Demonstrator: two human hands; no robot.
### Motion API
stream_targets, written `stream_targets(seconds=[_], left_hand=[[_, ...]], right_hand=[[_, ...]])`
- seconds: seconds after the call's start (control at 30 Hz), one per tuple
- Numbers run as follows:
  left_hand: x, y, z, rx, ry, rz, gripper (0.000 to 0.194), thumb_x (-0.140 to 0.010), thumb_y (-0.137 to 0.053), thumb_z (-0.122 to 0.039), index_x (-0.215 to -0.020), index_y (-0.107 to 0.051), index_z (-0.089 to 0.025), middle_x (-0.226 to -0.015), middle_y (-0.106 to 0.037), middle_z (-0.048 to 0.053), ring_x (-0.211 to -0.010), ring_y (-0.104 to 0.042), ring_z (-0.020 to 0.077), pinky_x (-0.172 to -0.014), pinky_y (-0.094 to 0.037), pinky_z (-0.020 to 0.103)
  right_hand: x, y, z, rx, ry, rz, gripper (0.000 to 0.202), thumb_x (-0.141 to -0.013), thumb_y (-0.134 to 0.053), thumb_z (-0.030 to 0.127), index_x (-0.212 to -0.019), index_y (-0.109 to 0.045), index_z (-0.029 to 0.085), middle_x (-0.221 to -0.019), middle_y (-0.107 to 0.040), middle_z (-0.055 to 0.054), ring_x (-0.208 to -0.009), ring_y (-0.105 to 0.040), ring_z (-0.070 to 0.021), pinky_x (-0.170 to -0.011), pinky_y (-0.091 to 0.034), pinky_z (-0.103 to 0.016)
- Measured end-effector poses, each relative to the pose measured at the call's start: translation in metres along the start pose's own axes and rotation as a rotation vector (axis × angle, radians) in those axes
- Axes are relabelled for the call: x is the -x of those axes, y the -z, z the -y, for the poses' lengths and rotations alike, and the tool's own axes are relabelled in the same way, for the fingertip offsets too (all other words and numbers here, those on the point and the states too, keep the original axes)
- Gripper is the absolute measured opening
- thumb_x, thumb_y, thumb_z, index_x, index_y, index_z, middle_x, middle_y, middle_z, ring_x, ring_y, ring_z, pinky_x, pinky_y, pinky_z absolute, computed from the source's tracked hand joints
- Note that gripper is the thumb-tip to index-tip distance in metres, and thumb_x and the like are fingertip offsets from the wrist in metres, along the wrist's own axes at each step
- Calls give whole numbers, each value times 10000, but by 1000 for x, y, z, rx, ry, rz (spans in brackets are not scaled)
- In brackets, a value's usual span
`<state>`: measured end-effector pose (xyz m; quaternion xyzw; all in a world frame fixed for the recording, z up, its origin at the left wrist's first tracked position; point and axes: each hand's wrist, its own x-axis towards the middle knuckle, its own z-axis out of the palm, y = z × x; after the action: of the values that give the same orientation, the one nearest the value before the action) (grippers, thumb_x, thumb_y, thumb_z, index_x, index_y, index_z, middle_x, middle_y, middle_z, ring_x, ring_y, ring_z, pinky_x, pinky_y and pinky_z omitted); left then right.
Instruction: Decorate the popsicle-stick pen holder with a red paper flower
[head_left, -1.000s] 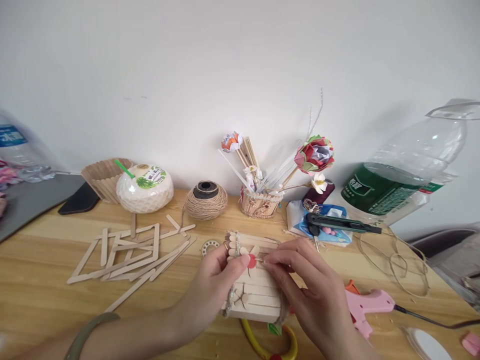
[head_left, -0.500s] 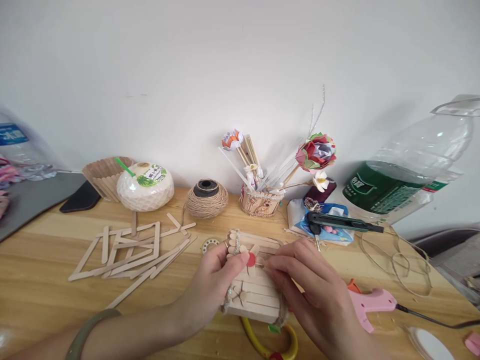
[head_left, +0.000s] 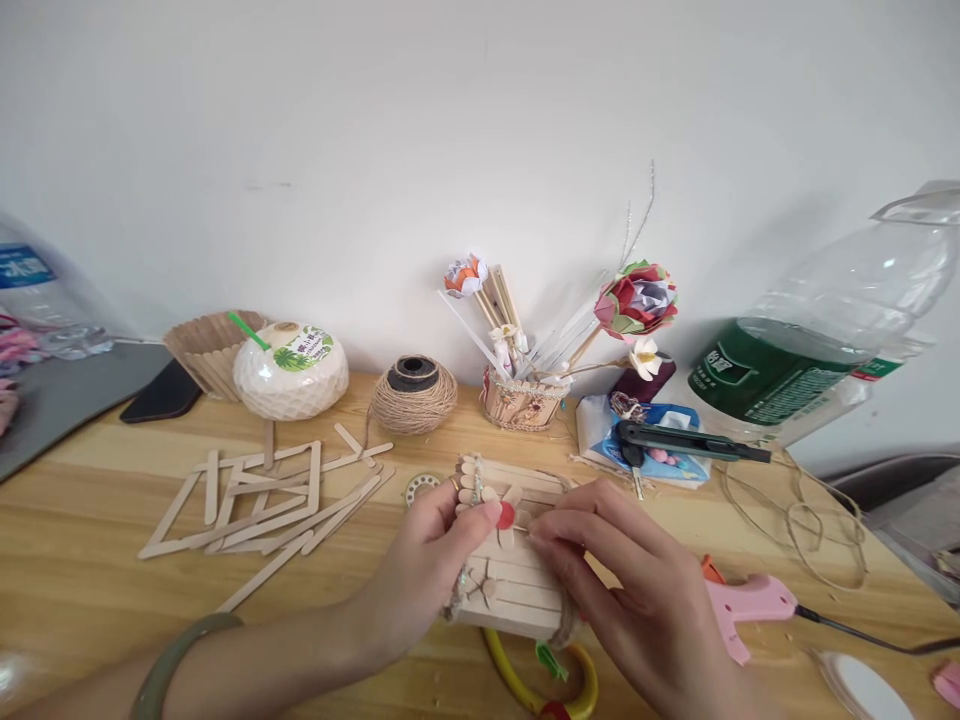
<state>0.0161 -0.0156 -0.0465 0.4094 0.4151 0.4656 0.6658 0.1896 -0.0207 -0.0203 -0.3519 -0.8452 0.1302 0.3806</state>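
My left hand (head_left: 431, 555) is closed around the left side of a craft-stick holder (head_left: 517, 610), its thumb on the front near a flower. The holder is made of wooden sticks, with twine and a glittery trim along its edges. The flower has wooden petals and a red round centre (head_left: 505, 515). A smaller wooden flower (head_left: 489, 587) sits below it. My right hand (head_left: 611, 560) pinches a small wooden petal (head_left: 523, 520) at the flower's right side. Its fingertips partly hide the petal. Yellow-handled scissors (head_left: 506, 680) lie beneath the holder, partly covered.
Loose craft sticks (head_left: 262, 510) lie at left. Behind are a twine spool (head_left: 414, 400), a white coconut drink (head_left: 291, 385) and a decorated pot (head_left: 523, 405) with paper flowers. A pink glue gun (head_left: 757, 600) with cord, a green-black tool (head_left: 690, 442) and a large bottle (head_left: 780, 365) are at right.
The right fingertips have shifted slightly at the flower's right side. More of a green scrap by the scissors shows under the holder. The left hand keeps its grip.
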Motion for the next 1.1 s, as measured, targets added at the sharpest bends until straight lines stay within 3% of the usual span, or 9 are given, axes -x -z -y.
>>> stream_targets(seconds=[0.3, 0.53, 0.7, 0.83, 0.97, 1.1], left_hand=[[2, -2, -6, -32, -5, -15, 205, -788, -620, -360, -718, -585, -171, -639, -529, -28, -625, -491, 116, -590, -421, 207], [1, 0, -4, -44, 6, -3, 219, -797, -617, -374, -737, -605, -164, -665, -543, -16, -644, -491, 124, -601, -423, 216], [1, 0, -5, -49, -2, 22, 213, -810, -606, -362, -726, -572, -169, -649, -510, -31, -650, -483, 121, -607, -414, 216], [1, 1, -8, -37, -3, 28, 207, -806, -607, -358, -742, -594, -162, -686, -564, -15, -675, -501, 125, -631, -431, 217], [1, 0, -8, -38, 9, -32, 229, -774, -641, -364, -680, -588, -161, -624, -536, -34, -600, -467, 104, -555, -409, 191], [2, 0, -7, -35, 18, -71, 262, -755, -659, -398, -654, -586, -167, -592, -527, -37, -566, -471, 105, -518, -403, 189]], right_hand=[[-1, 3, 1, 89, 40, 47, 166, -914, -461, 92, -898, -588, 197, -794, -581, -21, -691, -535, -148, -571, -438, -279], [0, 3, -1, -33, -24, 22, 146, -912, -489, 88, -902, -570, 209, -835, -575, 0, -748, -556, -116, -622, -459, -223], [0, 2, -2, 55, 21, 46, 147, -923, -470, 98, -932, -570, 204, -831, -571, -16, -728, -526, -143, -600, -432, -275], [-4, 4, 1, 38, 27, 89, 141, -910, -480, 96, -878, -569, 201, -804, -579, -20, -716, -524, -153, -593, -437, -278], [-2, 6, -1, 32, 3, -7, 133, -893, -491, 79, -873, -535, 203, -818, -575, -22, -744, -551, -146, -607, -456, -258], [-1, 6, -3, 156, 94, -93, 146, -880, -494, 56, -904, -534, 194, -788, -608, -24, -706, -544, -150, -606, -448, -272]])
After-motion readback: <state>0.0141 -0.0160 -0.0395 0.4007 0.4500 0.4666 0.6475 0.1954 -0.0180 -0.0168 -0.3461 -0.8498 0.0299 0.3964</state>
